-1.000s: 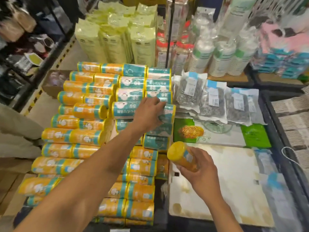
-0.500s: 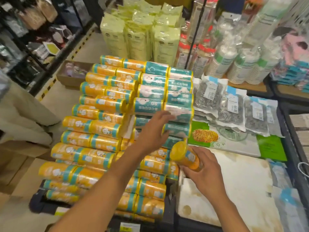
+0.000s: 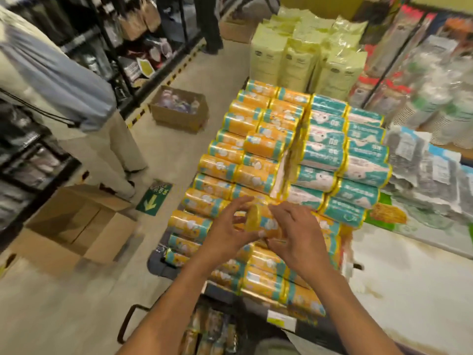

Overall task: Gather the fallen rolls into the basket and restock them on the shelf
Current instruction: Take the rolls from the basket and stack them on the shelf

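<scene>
The orange roll [image 3: 259, 221] is held between both hands, just above the stacked rolls [image 3: 256, 160]. The left hand [image 3: 227, 229] curls round its flat end and the right hand [image 3: 297, 234] wraps its body. Below, the basket [image 3: 125, 324] holds what look like more rolls, though they are blurred. A cardboard box [image 3: 179, 116] on the floor holds small goods.

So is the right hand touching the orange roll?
Touching. The head view shows the right hand curled round the roll, fingers over it, thumb beneath.
</scene>
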`<state>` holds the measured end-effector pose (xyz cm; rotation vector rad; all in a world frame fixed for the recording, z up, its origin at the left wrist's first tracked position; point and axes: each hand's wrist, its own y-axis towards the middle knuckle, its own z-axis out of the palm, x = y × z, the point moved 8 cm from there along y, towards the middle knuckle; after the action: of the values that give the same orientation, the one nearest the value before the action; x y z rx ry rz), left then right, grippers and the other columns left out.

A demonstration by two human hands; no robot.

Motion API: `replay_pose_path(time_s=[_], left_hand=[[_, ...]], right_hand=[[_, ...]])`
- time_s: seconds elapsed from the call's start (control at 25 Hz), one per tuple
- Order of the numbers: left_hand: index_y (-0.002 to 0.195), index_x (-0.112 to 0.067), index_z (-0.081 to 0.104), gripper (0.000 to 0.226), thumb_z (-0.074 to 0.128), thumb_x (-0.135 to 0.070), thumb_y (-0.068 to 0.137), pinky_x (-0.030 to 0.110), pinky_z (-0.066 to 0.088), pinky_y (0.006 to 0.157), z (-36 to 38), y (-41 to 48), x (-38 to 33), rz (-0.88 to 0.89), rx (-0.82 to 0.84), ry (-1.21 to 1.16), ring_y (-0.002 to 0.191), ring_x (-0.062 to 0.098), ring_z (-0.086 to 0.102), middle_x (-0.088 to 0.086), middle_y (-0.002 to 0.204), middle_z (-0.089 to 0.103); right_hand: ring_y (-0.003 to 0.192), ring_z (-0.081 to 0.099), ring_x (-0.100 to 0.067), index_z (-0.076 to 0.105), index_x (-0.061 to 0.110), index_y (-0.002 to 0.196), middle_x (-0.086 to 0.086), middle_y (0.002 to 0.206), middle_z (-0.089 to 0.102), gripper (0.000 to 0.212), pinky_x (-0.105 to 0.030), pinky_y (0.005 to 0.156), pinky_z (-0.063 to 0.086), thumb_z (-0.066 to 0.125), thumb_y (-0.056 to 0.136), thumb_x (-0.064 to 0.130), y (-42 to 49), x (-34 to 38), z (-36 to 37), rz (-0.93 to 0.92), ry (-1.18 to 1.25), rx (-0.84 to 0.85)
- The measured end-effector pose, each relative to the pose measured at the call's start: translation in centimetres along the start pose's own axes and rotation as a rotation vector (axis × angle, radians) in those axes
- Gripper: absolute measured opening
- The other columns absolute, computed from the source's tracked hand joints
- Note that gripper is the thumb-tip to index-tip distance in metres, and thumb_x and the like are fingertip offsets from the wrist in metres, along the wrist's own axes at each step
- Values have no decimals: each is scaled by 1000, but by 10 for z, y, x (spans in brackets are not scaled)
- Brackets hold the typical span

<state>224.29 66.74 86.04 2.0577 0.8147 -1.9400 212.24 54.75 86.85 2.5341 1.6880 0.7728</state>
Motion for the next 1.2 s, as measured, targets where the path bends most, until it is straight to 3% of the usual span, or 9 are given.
replay_pose_path(time_s=[0.12, 0.24, 0.28, 0.4, 0.52, 0.68, 0.88, 1.04, 1.2], left_hand=[[130, -47, 59, 58, 86, -30, 81, 22, 58, 81, -41, 9, 19, -19, -41, -70, 116, 0, 62, -14, 134, 59], [128, -42, 63, 61, 90, -36, 74, 44, 61, 88, -90, 49, 30, -45, -144, -171, 119, 18, 66, -6, 130, 66], [128, -39, 64, 62, 91, -36, 71, 46, 61, 88, -109, 67, 32, -51, -197, -220, 118, 21, 67, -5, 129, 67], [125, -33, 67, 56, 88, -24, 73, 43, 60, 88, -158, 135, 27, -48, -326, -341, 117, 23, 67, -5, 129, 68], [130, -23, 63, 51, 74, 1, 87, 49, 57, 96, -192, 217, 23, -78, -334, -304, 117, 29, 67, 6, 135, 65], [139, -11, 58, 56, 61, 16, 89, 38, 62, 85, -211, 283, 25, -173, -325, -216, 105, 27, 68, 7, 119, 67], [142, -8, 54, 58, 61, 16, 89, 41, 58, 94, -204, 304, 46, -175, -191, -150, 109, 25, 64, 13, 122, 61], [146, -11, 50, 56, 56, 12, 95, 31, 54, 93, -186, 308, 52, -121, -187, -65, 114, 19, 60, 6, 121, 62], [154, -14, 37, 55, 50, 1, 103, 36, 48, 106, -172, 310, 53, -103, -142, -50, 127, 21, 56, 12, 142, 56]], right_hand=[[128, 52, -29, 51, 30, 145, -1, 142, 52, 73, -48, 100, 47, 73, 81, 58, 26, 20, 19, -48, -19, 21], [150, 30, -19, 31, 35, 158, 1, 163, 30, 82, -30, 120, 29, 63, 89, 66, 63, -3, 31, 36, 141, -25], [153, 26, -17, 29, 33, 159, 2, 165, 28, 80, -29, 122, 26, 59, 93, 65, 76, -21, 36, 90, 166, -42], [153, 27, -28, 36, 23, 156, -4, 164, 31, 69, -48, 120, 34, 57, 98, 53, 107, -62, 74, 113, 27, 101], [154, 23, -35, 37, 17, 158, -11, 167, 26, 71, -55, 120, 30, 59, 98, 50, 114, -77, 123, -7, -111, 293], [159, 11, -30, 29, 22, 161, -6, 171, 15, 74, -54, 126, 19, 58, 99, 50, 106, -90, 142, -18, -59, 235], [159, 11, -28, 32, 23, 160, -3, 171, 15, 77, -53, 127, 15, 67, 96, 47, 107, -92, 146, -14, -6, 176], [159, 10, -27, 31, 24, 160, -2, 171, 14, 78, -50, 128, 11, 66, 96, 48, 108, -92, 147, 0, -16, 165], [159, 10, -29, 29, 22, 161, -4, 171, 13, 77, -50, 128, 8, 61, 97, 51, 107, -91, 149, -32, -32, 154]])
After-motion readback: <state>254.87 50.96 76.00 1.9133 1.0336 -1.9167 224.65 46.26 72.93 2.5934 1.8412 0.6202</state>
